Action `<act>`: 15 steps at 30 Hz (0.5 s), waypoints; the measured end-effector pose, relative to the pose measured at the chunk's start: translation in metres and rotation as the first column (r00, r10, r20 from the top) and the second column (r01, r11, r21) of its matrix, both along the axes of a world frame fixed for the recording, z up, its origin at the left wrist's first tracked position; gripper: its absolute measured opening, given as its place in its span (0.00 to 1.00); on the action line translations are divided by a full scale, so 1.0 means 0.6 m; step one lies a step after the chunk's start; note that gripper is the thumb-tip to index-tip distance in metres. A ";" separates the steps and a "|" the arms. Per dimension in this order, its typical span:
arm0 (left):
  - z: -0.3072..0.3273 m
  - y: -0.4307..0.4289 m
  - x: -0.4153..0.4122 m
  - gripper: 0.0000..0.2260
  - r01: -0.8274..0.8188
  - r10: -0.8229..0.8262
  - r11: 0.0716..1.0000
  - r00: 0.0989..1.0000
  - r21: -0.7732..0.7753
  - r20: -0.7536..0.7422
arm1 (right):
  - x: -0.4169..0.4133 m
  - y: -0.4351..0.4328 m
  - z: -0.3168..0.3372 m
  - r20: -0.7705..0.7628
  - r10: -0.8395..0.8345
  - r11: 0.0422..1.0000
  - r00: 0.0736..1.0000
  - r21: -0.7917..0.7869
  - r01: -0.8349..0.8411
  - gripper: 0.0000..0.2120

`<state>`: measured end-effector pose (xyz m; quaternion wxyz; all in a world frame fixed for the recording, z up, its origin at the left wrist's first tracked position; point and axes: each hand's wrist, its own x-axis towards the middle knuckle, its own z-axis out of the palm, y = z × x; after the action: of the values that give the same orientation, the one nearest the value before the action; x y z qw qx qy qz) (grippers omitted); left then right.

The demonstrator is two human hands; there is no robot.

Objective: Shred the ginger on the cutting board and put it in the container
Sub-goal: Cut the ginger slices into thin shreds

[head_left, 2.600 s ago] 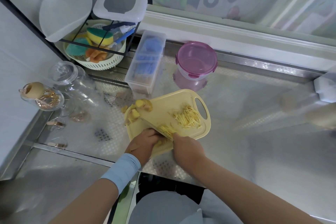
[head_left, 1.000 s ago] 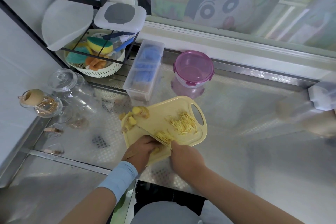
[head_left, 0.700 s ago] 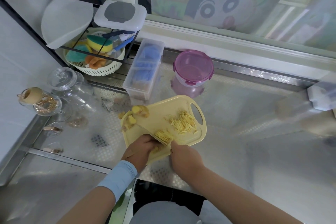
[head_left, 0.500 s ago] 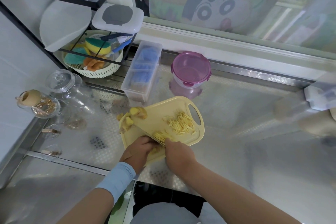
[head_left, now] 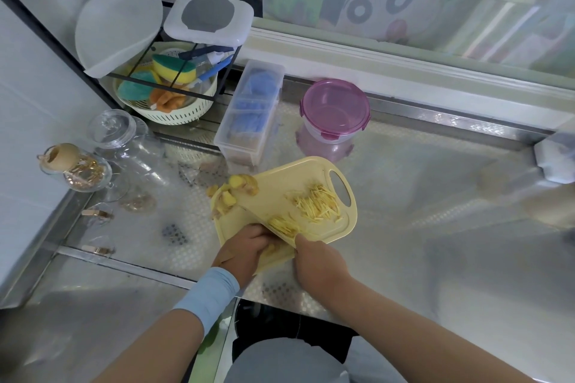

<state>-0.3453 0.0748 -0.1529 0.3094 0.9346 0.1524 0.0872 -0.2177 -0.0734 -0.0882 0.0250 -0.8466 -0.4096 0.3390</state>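
Left hand point(head_left: 245, 253) curls over the ginger point(head_left: 273, 246), pinning it steady on the cutting board point(head_left: 280, 183); right hand point(head_left: 317, 260) wraps the knife point(head_left: 259, 218), blade angled to shred.

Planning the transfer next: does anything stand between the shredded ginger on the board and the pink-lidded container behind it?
Yes, the pink lid sits on the container, covering its opening. On the counter between the cutting board and the container, nothing visible stands. The clear box is off to the left.

Glass jars point(head_left: 130, 149), basket point(head_left: 174, 116) of sponges, clear box point(head_left: 249, 115) of blue items.
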 end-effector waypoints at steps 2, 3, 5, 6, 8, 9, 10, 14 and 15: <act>0.001 0.000 -0.001 0.15 -0.005 0.005 1.000 1.000 -0.001 0.006 | 0.001 0.013 -0.003 -0.009 -0.007 1.000 1.000 -0.004 0.007 0.06; 0.000 0.001 -0.001 0.15 -0.010 0.010 1.000 1.000 -0.005 0.003 | 0.002 0.015 -0.003 -0.012 -0.009 1.000 1.000 -0.002 0.009 0.05; -0.003 0.002 0.000 0.15 -0.023 0.023 1.000 1.000 -0.002 -0.002 | 0.005 0.013 0.000 -0.005 -0.004 1.000 1.000 0.010 0.004 0.05; -0.005 0.003 0.000 0.15 -0.023 0.023 1.000 1.000 0.003 0.000 | 0.005 0.009 0.003 0.005 0.000 1.000 1.000 0.018 0.000 0.06; -0.009 0.004 0.000 0.15 -0.024 0.024 0.999 1.000 0.026 0.011 | 0.002 -0.003 0.005 0.031 0.036 0.999 0.999 0.014 -0.036 0.07; -0.011 0.004 -0.001 0.14 -0.029 0.029 0.999 0.999 0.041 0.014 | -0.001 -0.012 0.006 0.036 0.048 0.999 0.998 0.010 -0.048 0.07; -0.012 0.004 -0.001 0.14 -0.033 0.032 0.998 0.999 0.057 0.013 | -0.002 -0.020 0.008 0.032 0.042 0.999 0.999 0.012 -0.042 0.05; -0.012 0.004 -0.002 0.14 -0.042 0.042 0.999 0.999 0.018 -0.005 | -0.001 -0.026 0.006 0.027 0.018 1.000 0.999 -0.015 -0.017 0.02; -0.010 0.004 -0.002 0.14 -0.039 0.039 0.999 0.999 0.002 -0.011 | 0.000 -0.020 0.001 0.031 0.025 0.999 0.999 -0.029 -0.024 0.02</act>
<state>-0.3464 0.0770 -0.1589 0.3059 0.9322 0.1721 0.0884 -0.2177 -0.0852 -0.0875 0.0025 -0.8469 -0.4155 0.3319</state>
